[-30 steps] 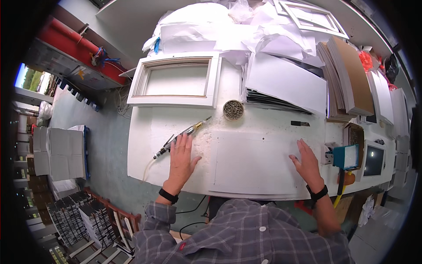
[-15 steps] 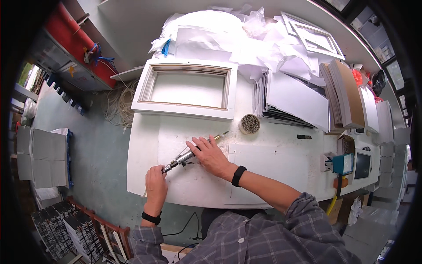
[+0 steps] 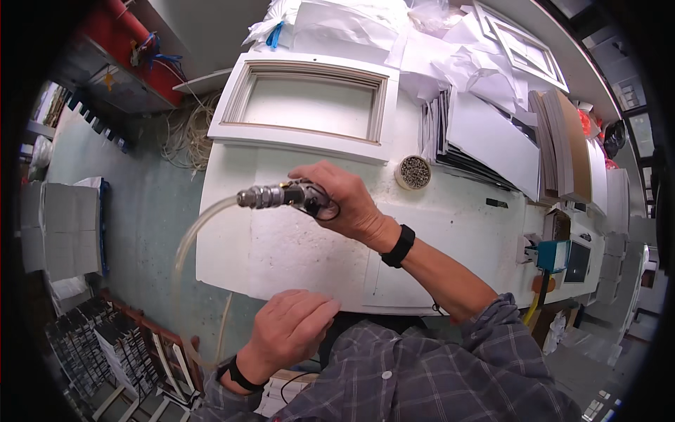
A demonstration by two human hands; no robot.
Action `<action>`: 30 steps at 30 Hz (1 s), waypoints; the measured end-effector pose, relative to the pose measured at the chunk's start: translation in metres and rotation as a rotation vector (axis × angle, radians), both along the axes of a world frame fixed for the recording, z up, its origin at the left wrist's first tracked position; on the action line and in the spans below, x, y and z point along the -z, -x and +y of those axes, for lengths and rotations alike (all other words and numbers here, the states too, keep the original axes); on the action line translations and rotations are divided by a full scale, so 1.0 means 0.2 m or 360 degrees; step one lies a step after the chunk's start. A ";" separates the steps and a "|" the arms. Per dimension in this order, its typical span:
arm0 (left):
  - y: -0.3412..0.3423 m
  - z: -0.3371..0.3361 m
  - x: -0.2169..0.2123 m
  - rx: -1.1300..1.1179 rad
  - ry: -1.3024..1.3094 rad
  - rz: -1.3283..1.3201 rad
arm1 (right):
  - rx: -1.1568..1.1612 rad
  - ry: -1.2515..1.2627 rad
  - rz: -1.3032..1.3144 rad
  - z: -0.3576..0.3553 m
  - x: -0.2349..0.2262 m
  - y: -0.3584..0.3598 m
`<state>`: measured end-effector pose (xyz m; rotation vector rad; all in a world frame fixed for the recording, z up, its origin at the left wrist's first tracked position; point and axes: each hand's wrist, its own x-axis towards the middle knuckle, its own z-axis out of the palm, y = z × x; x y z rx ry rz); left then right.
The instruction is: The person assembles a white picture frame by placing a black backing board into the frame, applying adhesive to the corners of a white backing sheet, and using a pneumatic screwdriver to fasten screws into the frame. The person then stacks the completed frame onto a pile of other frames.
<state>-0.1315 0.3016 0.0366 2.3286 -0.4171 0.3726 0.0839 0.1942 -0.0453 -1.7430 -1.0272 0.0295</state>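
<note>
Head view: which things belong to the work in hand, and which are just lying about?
Work in hand: hose-fed tool in the right hand; its clear hose; possibly stacked frames and tub of small pieces.

Apparently lying about: crumpled white sheets; small black object; red plastic.

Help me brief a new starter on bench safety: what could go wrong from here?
The pale hose loops from the metal tool in the right hand out past the left edge of the white table; it could snag there or tug the tool.

The open round tub of small metal pieces stands near that hand, so a wide swing might tip it and scatter them.
</note>
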 end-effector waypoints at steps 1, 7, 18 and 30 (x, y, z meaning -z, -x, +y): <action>0.03 -0.06 0.11 0.0201 -0.0070 0.0212 | 0.0066 -0.0123 -0.0053 -0.06 -0.05 -0.04; 0.79 -0.11 0.94 -0.0211 -0.0581 0.1163 | 0.0291 -0.0043 0.0703 -0.26 -0.18 0.05; 2.31 -0.68 1.83 -0.1175 0.0538 0.2353 | 0.0084 -0.0245 0.1469 -1.05 -0.23 0.42; 2.56 -1.58 2.50 -0.2526 0.2339 0.1240 | 0.0069 -0.0584 0.1162 -1.60 -0.07 0.28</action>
